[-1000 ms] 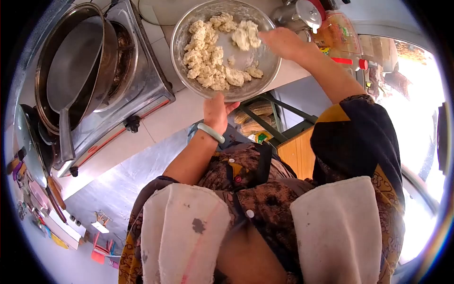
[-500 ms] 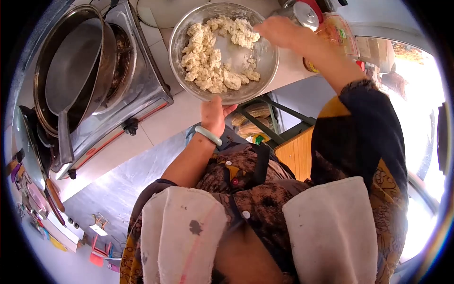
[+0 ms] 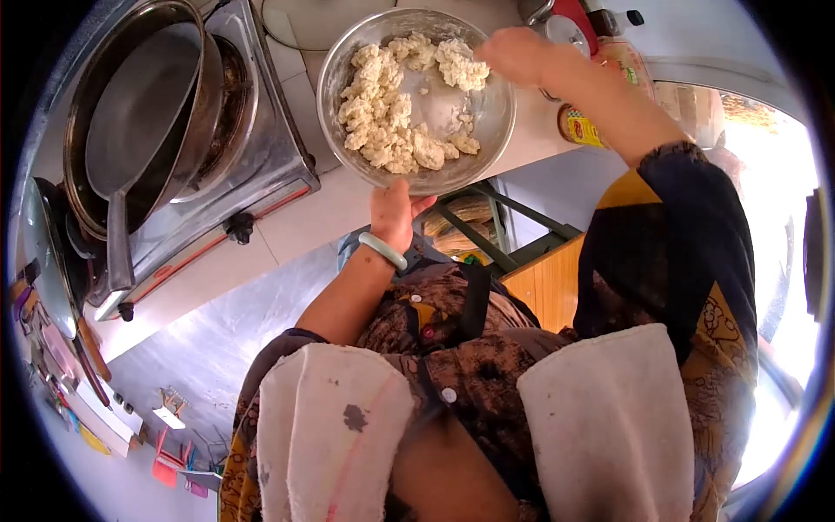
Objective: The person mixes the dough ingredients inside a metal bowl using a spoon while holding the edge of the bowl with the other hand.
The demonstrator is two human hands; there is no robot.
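A metal mixing bowl [image 3: 503,130] sits on the counter with lumpy, shaggy dough [image 3: 374,113] spread in a curve along its left and upper inside. My left hand [image 3: 395,216], with a pale bangle on the wrist, grips the bowl's near rim, thumb on top and the other fingers partly hidden. Over the right rim, my right hand [image 3: 519,57] is closed, its fingertips beside the upper right clump of dough. Whatever it holds, if anything, is hidden by the hand.
On the left, a large pan [image 3: 74,165] with a smaller long-handled pan [image 3: 148,104] inside stands on a gas stove [image 3: 287,157]. A yellow-labelled jar [image 3: 578,127] is right of the bowl. A wooden stool [image 3: 546,278] stands below the counter.
The upper right dough clump has separated from the dough beside it and shifted slightly right. My right hand has moved only a little; my left hand stays on the rim.
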